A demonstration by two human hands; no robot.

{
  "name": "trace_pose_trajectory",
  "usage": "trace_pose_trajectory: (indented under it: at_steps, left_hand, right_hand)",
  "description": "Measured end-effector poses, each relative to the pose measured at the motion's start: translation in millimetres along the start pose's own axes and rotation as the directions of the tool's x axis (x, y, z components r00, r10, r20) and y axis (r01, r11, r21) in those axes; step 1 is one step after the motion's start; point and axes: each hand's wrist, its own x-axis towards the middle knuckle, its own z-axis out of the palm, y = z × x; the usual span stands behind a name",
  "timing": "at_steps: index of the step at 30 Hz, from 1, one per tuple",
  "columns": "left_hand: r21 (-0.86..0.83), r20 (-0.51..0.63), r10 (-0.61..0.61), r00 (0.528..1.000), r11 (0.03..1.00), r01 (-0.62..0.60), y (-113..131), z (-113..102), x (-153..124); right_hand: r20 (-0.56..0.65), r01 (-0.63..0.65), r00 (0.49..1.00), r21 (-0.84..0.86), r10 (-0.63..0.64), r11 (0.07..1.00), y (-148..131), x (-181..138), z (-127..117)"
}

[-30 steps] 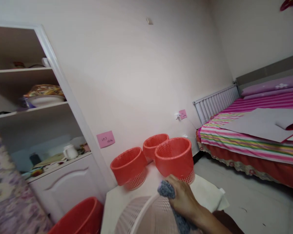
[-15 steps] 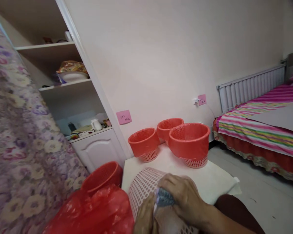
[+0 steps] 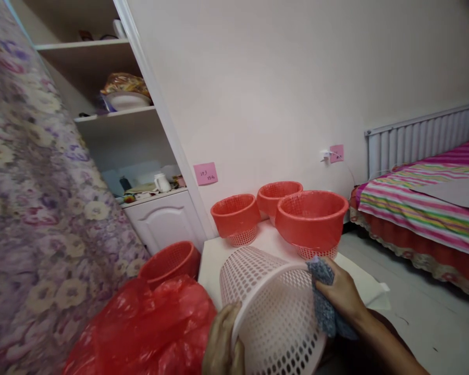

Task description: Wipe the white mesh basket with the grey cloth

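Observation:
A white perforated plastic basket (image 3: 273,312) lies tilted on its side at the bottom centre, bottom end pointing away from me. My left hand (image 3: 223,341) grips its rim at the lower left. My right hand (image 3: 342,294) presses a grey-blue cloth (image 3: 324,304) against the basket's right side. Three red baskets (image 3: 310,219) stand upright on the white table (image 3: 213,258) just beyond.
A red plastic bag (image 3: 148,328) and another red basket (image 3: 170,260) sit at lower left. A floral curtain (image 3: 35,208) hangs on the left beside white shelves (image 3: 117,112). A bed with striped cover (image 3: 426,208) and a radiator (image 3: 418,140) are on the right.
The view swung left and down. My left hand came into view and took the basket's rim. My right hand with the cloth shifted from the basket's top to its right side.

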Motion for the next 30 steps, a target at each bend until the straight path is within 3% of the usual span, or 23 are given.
trace_pose_trajectory:
  at_steps: [4, 7, 9, 11, 13, 15, 17, 19, 22, 24, 26, 30]
  left_hand:
    - [-0.060, 0.111, -0.026, 0.993, 0.998, 0.033, -1, 4, 2]
    - [-0.119, 0.153, 0.009, 0.988, 0.993, 0.010, 5, 7, 13]
    - [-0.176, 0.180, 0.030, 0.983, 0.984, 0.002, 10, 10, 20]
    - [-0.208, 0.181, 0.036, 0.983, 0.978, 0.003, 13, 10, 24]
    - [-0.211, 0.149, 0.045, 0.988, 0.977, -0.012, 15, 9, 24]
    - [-0.197, 0.125, 0.047, 0.991, 0.980, -0.021, 14, 6, 21]
    - [-0.177, 0.115, 0.033, 0.993, 0.984, -0.012, 11, 4, 16]
    - [-0.161, 0.098, 0.021, 0.995, 0.987, -0.005, 9, 2, 10]
    - [-0.144, 0.053, 0.062, 0.997, 0.988, -0.053, 5, 2, 2]
    - [-0.132, 0.053, 0.064, 0.997, 0.990, -0.056, 2, 2, -1]
    - [-0.122, 0.070, 0.029, 0.997, 0.992, -0.020, 1, 0, -2]
    - [-0.141, 0.098, 0.023, 0.995, 0.990, -0.009, 1, -3, 8]
  right_hand:
    - [0.158, 0.289, 0.953, -0.215, -0.259, 0.933, -59, -1, -9]
    - [0.314, 0.484, 0.857, -0.221, -0.408, 0.847, -92, -13, 2]
    - [0.366, 0.537, 0.818, -0.207, -0.445, 0.817, -105, -19, 9]
    - [0.357, 0.518, 0.828, -0.187, -0.434, 0.835, -105, -21, 12]
    - [0.291, 0.438, 0.878, -0.169, -0.380, 0.883, -89, -19, 9]
    - [0.187, 0.297, 0.946, -0.174, -0.264, 0.939, -56, -17, 6]
    - [0.093, 0.059, 0.995, -0.166, -0.044, 0.984, -12, -18, 7]
    - [0.085, -0.175, 0.980, -0.059, 0.180, 0.983, 33, -24, 12]
    - [0.094, -0.285, 0.957, 0.139, 0.274, 0.948, 73, -33, 20]
    - [0.054, -0.266, 0.964, 0.148, 0.260, 0.953, 71, -31, 20]
    - [0.019, -0.192, 0.981, 0.073, 0.192, 0.979, 49, -23, 14]
    - [0.134, 0.143, 0.984, -0.174, -0.120, 0.974, -21, -9, 0]
